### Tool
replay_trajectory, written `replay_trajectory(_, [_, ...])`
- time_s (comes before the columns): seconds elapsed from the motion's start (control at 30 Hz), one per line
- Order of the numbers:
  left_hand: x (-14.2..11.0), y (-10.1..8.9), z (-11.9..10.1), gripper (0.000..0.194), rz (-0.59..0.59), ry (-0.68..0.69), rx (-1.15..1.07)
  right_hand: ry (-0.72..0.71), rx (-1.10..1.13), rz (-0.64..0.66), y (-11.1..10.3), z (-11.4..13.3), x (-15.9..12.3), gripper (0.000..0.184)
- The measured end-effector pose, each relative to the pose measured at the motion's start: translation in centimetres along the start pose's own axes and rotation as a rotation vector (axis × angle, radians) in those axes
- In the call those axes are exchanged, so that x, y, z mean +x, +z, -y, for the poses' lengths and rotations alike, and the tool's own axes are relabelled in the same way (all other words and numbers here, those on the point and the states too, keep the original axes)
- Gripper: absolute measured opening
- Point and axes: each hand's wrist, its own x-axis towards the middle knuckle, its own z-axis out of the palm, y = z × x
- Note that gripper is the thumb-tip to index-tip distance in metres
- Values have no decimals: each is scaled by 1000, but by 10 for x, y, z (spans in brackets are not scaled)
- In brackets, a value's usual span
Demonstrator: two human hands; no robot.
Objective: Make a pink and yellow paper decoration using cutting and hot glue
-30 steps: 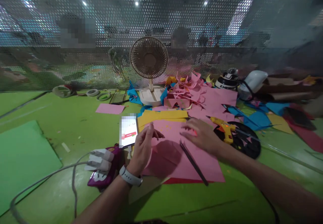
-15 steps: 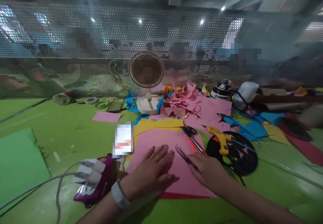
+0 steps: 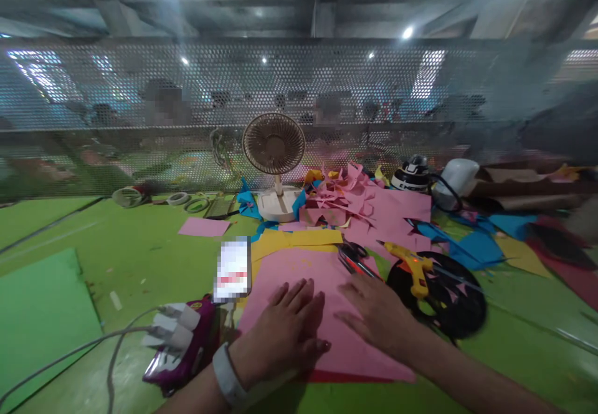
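Observation:
A pink paper sheet (image 3: 289,271) lies in front of me, with a red edge showing beneath its near side. My left hand (image 3: 289,320) rests on it, palm down with fingers stretched out, and holds nothing. Over the right part of the sheet is my right hand (image 3: 374,311), its fingers apart and no tool visible in them. Just beyond its fingertips lie black-handled scissors (image 3: 357,251) and a red and dark slim tool (image 3: 362,266). I cannot make out the tweezers separately among these dark tools.
A yellow glue gun (image 3: 413,268) lies on a black disc (image 3: 460,302) at right. A phone (image 3: 232,269) and a purple device with white plugs (image 3: 175,345) are at left. Behind stand a fan (image 3: 275,146) and pink paper scraps (image 3: 346,193). Cables cross both sides.
My right hand held tweezers over the pink paper before; now its fingers are spread without them. My left hand stays flat on the sheet. The view has tilted up slightly.

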Motion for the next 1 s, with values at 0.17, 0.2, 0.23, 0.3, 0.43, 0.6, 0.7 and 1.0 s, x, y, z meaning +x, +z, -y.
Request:
replay_trajectory(0.17, [1, 3, 10, 70, -44, -56, 4, -36, 104, 70, -2, 23, -13, 42])
replay_trajectory(0.2, [2, 3, 13, 72, -55, -62, 6, -31, 100, 76, -1, 24, -13, 39])
replay_trajectory(0.23, [3, 3, 15, 74, -65, -64, 8, -30, 99, 81, 0, 25, -13, 37])
replay_trajectory(0.3, [5, 2, 19, 77, -63, -62, 5, -31, 103, 85, 1, 25, -11, 37])
replay_trajectory(0.43, [9, -4, 18, 77, -19, -91, -11, -32, 118, 82, 0, 24, -9, 40])
replay_trajectory(0.6, [4, -12, 17, 79, -17, -71, -86, -14, 101, 90, 5, 26, -8, 27])
replay_trajectory(0.7, [0, -13, 23, 70, -34, -16, -126, -36, 61, 47, 13, 24, -9, 24])
replay_trajectory(1.0, [10, -7, 43, 47, -241, 36, 7, -73, 216, -303, 10, -5, -5, 32])
